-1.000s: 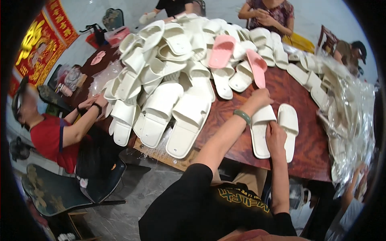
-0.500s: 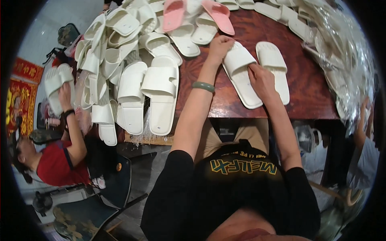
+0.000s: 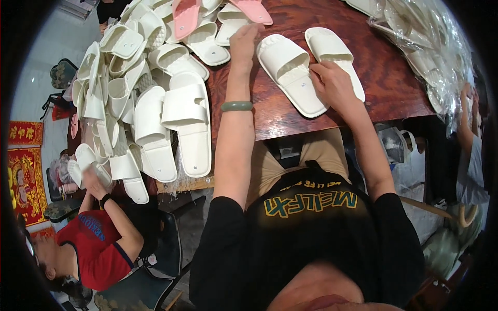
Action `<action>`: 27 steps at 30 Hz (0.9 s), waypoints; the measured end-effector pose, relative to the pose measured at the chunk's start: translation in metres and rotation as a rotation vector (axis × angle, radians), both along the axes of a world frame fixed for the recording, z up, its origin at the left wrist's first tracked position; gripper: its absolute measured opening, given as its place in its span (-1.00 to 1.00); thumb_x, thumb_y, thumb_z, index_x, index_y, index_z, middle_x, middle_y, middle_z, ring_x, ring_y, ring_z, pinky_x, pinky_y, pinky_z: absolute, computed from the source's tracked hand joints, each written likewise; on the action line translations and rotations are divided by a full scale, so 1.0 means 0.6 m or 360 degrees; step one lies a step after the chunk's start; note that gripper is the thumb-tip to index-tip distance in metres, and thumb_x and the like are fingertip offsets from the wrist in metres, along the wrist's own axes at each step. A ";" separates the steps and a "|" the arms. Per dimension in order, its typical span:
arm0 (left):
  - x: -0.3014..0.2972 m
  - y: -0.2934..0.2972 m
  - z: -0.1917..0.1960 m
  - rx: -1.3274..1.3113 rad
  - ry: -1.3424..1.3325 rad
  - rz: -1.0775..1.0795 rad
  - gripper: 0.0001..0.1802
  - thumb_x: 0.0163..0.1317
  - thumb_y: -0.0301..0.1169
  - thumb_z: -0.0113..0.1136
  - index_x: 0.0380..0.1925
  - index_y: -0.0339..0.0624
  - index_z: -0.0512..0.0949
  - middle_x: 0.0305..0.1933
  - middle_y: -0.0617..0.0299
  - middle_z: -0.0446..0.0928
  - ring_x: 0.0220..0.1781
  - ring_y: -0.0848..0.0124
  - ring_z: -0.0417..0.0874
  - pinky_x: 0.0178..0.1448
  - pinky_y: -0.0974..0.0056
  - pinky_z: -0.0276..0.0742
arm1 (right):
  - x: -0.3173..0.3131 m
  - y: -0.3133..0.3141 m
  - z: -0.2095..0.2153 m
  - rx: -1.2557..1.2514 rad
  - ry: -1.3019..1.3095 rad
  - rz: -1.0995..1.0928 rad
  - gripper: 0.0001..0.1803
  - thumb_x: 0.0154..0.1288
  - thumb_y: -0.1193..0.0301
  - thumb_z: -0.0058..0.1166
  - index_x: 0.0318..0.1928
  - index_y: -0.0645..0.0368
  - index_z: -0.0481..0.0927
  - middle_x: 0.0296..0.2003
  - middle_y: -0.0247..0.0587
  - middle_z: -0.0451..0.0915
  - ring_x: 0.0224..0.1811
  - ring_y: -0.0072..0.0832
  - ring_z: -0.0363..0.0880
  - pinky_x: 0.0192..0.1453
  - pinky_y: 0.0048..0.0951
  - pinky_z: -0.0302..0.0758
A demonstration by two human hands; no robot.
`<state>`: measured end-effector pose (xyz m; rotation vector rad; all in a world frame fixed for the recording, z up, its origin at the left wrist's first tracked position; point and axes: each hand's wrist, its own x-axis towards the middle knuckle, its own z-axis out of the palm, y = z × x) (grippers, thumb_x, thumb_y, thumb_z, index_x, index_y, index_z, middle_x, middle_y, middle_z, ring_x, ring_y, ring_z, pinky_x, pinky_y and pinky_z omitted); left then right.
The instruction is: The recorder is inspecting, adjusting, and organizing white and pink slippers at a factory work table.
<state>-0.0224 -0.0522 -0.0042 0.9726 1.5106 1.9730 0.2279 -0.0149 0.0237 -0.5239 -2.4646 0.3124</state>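
Note:
Two white slippers lie side by side on the dark red wooden table, toes pointing away from me. My right hand [image 3: 337, 87] rests over the gap between the left slipper [image 3: 306, 98] and the right slipper [image 3: 324, 44]. Its fingers are loosely bent and apart beside the left slipper's strap, gripping nothing that I can see. Left of that slipper and clear of it, my left hand [image 3: 245, 42] is raised with loosely stretched, slightly blurred fingers. It is nearest a white slipper [image 3: 228, 23] at the edge of the pile, with pink slippers [image 3: 187, 18] behind.
A heap of white slippers [image 3: 122, 41] covers the table's left side, some overhanging the front edge. Slippers in clear plastic [image 3: 423, 52] lie at the right. On the left, a co-worker in a red shirt [image 3: 96, 249] handles a white slipper [image 3: 85, 155]. Chairs stand below.
My left hand has left the toe of the left slipper and moved left. My right fingers have come out from its strap. The view has shifted, and the co-worker's slipper is lower.

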 end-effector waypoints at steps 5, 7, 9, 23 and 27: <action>0.011 0.015 0.023 0.0132 0.0126 -0.0318 -0.71 0.30 -0.31 0.01 -0.20 -0.33 0.56 -0.20 0.16 0.60 -0.24 0.47 0.53 -0.07 0.42 0.43 | 0.081 -0.017 0.050 0.0388 -0.0203 -0.0117 -0.86 0.03 0.56 -0.01 -0.33 0.23 0.52 -0.31 -0.10 0.50 -0.27 -0.17 0.53 -0.22 -0.26 0.48; 0.031 0.036 0.037 -0.0008 0.0286 -0.0357 -0.71 0.31 -0.31 0.00 -0.19 -0.32 0.56 -0.21 0.20 0.60 -0.23 0.50 0.52 -0.05 0.41 0.42 | 0.108 -0.031 0.058 0.0356 -0.0292 -0.0243 -0.82 0.00 0.59 -0.02 -0.30 0.24 0.51 -0.28 -0.09 0.50 -0.27 -0.18 0.53 -0.22 -0.27 0.49; 0.051 0.054 0.053 -0.0369 0.0513 -0.0416 -0.71 0.30 -0.29 -0.02 -0.19 -0.26 0.58 -0.24 0.28 0.59 -0.18 0.53 0.51 -0.01 0.42 0.38 | 0.122 -0.050 0.064 0.0195 -0.0502 -0.0370 -0.77 -0.01 0.61 -0.03 -0.24 0.26 0.48 -0.23 -0.06 0.48 -0.24 -0.20 0.52 -0.24 -0.30 0.51; 0.091 0.104 0.034 -0.0568 0.0679 -0.0713 -0.71 0.32 -0.28 -0.04 -0.29 -0.27 0.58 -0.23 0.26 0.56 -0.09 0.49 0.48 0.11 0.38 0.29 | 0.128 -0.052 0.035 0.0014 -0.0121 0.0174 -0.76 -0.01 0.57 0.04 -0.23 0.25 0.49 -0.29 -0.13 0.49 -0.27 -0.22 0.50 -0.22 -0.30 0.48; 0.085 0.111 0.026 -0.0467 0.0616 -0.0722 -0.70 0.33 -0.28 -0.04 -0.28 -0.29 0.57 -0.22 0.25 0.56 -0.10 0.47 0.49 0.10 0.38 0.31 | 0.112 -0.005 0.031 -0.0184 -0.0024 0.0295 -0.82 0.06 0.54 0.05 -0.26 0.22 0.55 -0.35 -0.10 0.51 -0.27 -0.16 0.51 -0.22 -0.23 0.47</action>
